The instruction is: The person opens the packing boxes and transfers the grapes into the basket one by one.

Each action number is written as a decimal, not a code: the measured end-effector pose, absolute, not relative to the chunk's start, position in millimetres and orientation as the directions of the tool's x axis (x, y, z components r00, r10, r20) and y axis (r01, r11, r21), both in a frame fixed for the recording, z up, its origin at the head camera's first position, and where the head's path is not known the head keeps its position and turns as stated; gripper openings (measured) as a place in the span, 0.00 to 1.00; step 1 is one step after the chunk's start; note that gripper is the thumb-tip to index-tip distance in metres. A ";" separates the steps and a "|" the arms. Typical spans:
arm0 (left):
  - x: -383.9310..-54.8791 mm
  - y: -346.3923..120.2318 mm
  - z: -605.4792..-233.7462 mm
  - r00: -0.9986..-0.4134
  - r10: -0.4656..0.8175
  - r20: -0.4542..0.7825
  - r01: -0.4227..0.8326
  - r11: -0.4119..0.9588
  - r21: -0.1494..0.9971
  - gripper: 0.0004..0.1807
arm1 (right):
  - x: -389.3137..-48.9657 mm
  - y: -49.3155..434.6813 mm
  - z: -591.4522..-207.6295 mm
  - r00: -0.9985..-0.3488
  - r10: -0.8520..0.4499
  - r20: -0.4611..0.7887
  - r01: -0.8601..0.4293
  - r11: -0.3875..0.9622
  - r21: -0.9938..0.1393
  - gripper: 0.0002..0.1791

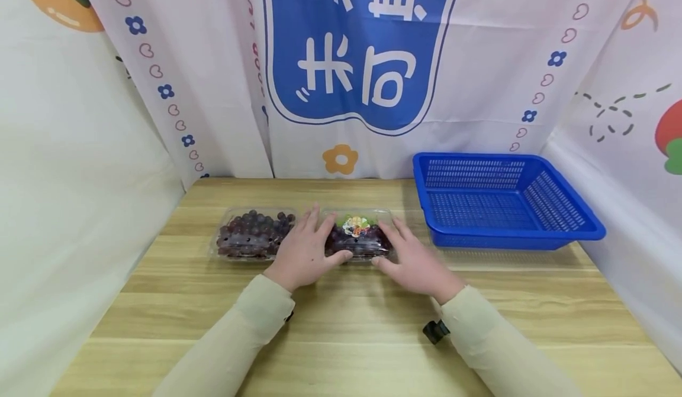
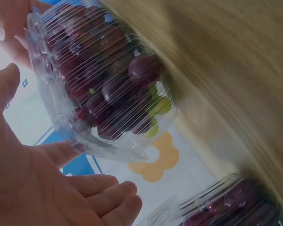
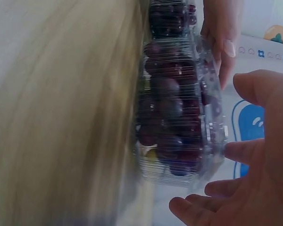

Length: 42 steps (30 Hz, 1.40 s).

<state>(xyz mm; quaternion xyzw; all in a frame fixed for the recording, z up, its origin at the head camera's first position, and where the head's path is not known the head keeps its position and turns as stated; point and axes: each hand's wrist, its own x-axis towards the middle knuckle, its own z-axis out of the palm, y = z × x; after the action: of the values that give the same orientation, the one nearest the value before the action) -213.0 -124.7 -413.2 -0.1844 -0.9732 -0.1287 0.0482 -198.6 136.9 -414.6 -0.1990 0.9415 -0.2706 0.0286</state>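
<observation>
A clear plastic box of dark grapes (image 1: 358, 246) with a fruit label on its lid lies on the table between both hands. My left hand (image 1: 306, 252) is at its left side with fingers spread, the index fingertip at the lid's edge. At the box's right side, my right hand (image 1: 418, 264) has its fingers extended, fingertips by the edge. Through the ribbed side of the box (image 2: 104, 75), the left wrist view shows dark grapes and a few green ones. A second clear box of grapes (image 1: 254, 234) lies just left of my left hand, partly covered by it.
A blue plastic basket (image 1: 517, 234) with slotted walls stands at the table's back right. Behind the wooden table (image 1: 351, 338) hangs a printed white cloth (image 1: 479, 89). A small black object (image 1: 436, 331) shows beside the right sleeve.
</observation>
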 end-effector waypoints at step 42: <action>-220.6 -113.8 -423.4 -0.767 0.487 0.417 0.480 0.868 -0.131 0.26 | -223.2 124.3 -423.7 -0.909 -0.367 0.200 -0.407 0.885 -0.226 0.39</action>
<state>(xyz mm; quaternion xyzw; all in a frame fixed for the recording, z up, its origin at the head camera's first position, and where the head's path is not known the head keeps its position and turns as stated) -220.6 -113.8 -423.4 -0.2571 -0.9400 0.0085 0.2239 -223.2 124.3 -423.7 -0.1998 0.9679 -0.1322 -0.0758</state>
